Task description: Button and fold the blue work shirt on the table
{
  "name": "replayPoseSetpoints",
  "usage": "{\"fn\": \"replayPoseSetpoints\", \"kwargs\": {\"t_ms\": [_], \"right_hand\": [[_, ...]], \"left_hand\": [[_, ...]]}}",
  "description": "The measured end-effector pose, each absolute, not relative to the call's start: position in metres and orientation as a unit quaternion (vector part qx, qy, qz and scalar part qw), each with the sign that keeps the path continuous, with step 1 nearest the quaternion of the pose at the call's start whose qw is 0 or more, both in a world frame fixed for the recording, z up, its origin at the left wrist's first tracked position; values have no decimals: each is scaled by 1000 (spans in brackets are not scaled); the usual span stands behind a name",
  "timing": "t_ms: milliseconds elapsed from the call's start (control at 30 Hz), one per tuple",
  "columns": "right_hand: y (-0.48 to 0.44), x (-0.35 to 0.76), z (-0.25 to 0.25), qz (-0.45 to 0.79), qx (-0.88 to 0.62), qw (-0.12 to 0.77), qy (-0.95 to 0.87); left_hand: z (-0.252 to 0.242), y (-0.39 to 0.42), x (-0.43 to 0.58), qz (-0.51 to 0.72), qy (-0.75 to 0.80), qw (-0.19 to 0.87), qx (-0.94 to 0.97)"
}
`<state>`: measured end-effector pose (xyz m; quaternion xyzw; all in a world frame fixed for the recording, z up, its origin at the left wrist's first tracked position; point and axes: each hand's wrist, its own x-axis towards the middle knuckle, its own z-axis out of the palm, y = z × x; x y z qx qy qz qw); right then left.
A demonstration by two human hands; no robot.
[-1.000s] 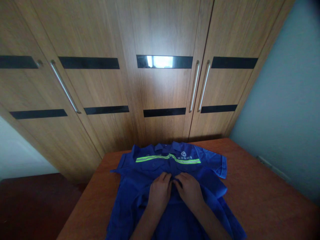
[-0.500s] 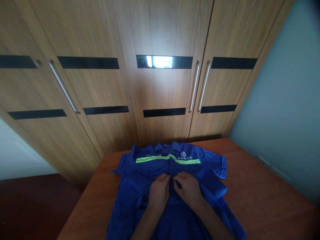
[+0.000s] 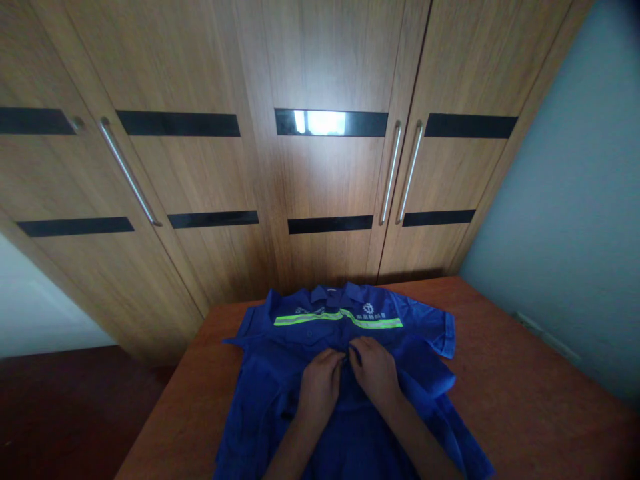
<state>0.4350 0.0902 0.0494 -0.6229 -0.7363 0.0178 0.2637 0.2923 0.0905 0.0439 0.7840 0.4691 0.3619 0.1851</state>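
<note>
A blue short-sleeved work shirt [image 3: 270, 373] lies front up on the table, its collar toward the cupboard. A yellow-green reflective stripe [image 3: 377, 324] crosses its chest, with a white gear emblem and lettering above it on the right. My left hand [image 3: 321, 380] pinches the cloth at the shirt's front opening, below the stripe. Close beside it, my right hand [image 3: 374, 368] grips the other side of the opening with bent fingers. The fingertips nearly meet; whether a button lies between them I cannot make out.
The reddish-brown wooden table [image 3: 500, 380] extends on both sides of the shirt. Behind it stands a wooden cupboard [image 3: 330, 177] with metal handles and dark strips. A pale wall [image 3: 560, 253] borders the table on the right.
My right hand has shifted slightly up along the front opening, its fingers now bent more downward. My left hand stays almost in place. The shirt lies nearly as before.
</note>
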Motion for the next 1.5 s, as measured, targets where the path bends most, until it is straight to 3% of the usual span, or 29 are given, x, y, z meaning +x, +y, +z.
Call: {"fn": "replayPoseSetpoints", "kwargs": {"t_ms": [200,333,467,633,800,867,1033,1500], "right_hand": [[111,473,57,80,-593,422,-681],[128,506,94,41,-584,527,-616],[122,516,136,7,-540,569,-620],[88,506,125,19,-520,487,-701],[67,490,69,61,-562,256,-784],[62,481,61,61,-564,208,-797],[49,450,79,46,-518,249,-817],[58,429,65,40,-490,253,-833]], "left_hand": [[53,102,274,467,480,211,713],[84,124,250,543,513,192,636],[129,125,227,580,497,148,629],[129,84,202,521,472,92,705],[80,59,192,239,577,85,776],[74,57,195,161,601,69,780],[91,51,216,193,596,-12,779],[75,60,268,204,539,32,817]]}}
